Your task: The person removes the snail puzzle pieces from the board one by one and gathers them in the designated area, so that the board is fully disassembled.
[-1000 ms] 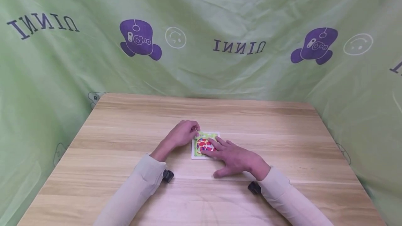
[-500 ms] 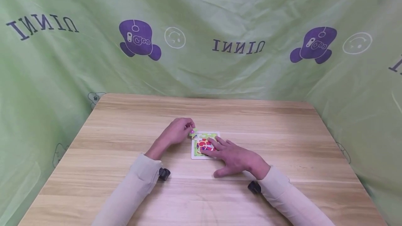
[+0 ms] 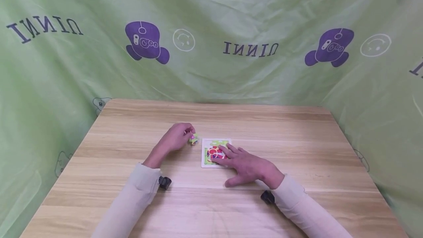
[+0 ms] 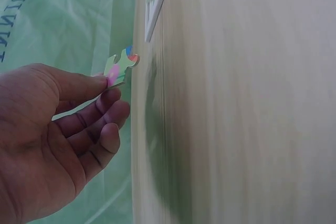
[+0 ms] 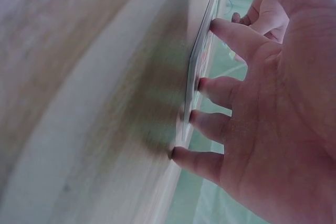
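A small green jigsaw piece [image 4: 119,69] with pink, blue and orange patches is pinched between the thumb and index finger of my left hand [image 3: 175,137], held left of the puzzle. The square jigsaw puzzle [image 3: 211,143] has a white border and a red, blue and green picture. At its upper left corner a pale gap shows in the picture. My right hand [image 3: 249,166] spreads its fingers over the puzzle's right side, fingertips on its surface, and covers part of the picture. In the right wrist view the puzzle [image 5: 195,66] appears edge-on under the fingertips.
The puzzle lies on a wooden table [image 3: 281,127] with light grain. A green curtain [image 3: 211,76] with purple figures and lettering hangs behind and at both sides. Each wrist wears a small black camera [image 3: 165,182].
My left hand has drawn the corner piece out of the puzzle and carried it left, exposing a pale gap. The right hand has stayed in place on the puzzle.
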Motion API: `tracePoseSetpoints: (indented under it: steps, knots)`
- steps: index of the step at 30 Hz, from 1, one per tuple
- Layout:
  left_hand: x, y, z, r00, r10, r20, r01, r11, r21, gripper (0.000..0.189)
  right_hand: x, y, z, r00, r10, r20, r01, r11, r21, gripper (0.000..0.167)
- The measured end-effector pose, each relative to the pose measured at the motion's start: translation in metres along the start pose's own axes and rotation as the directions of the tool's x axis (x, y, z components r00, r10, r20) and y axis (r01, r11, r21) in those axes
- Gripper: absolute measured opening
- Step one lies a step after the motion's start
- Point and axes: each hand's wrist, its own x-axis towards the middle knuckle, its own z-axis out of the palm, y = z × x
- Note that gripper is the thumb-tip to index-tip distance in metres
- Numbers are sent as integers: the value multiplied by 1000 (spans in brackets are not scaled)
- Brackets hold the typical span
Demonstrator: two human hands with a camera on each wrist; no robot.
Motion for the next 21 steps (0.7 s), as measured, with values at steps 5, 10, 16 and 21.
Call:
tracePoseSetpoints:
  steps: [5,10,16,21]
  knots:
    - [-4,-9,-7,1000,-20,-4,20,1000,-12,9,0,0,1,1000,3,1,-3,1000,-2,82]
    - [-6,-18,-16,1000,-16,-17,16,1000,-1,9,-1,0,-1,1000,-2,-4,2,1000,-9,81]
    - [-10,-32,-26,999,-49,-20,49,999,13,10,-1,0,-2,1000,-9,-3,9,1000,-1,81]
    - [-14,-40,-35,997,-63,-36,63,998,9,9,-1,1,-1,1000,-12,-5,12,1000,5,81]
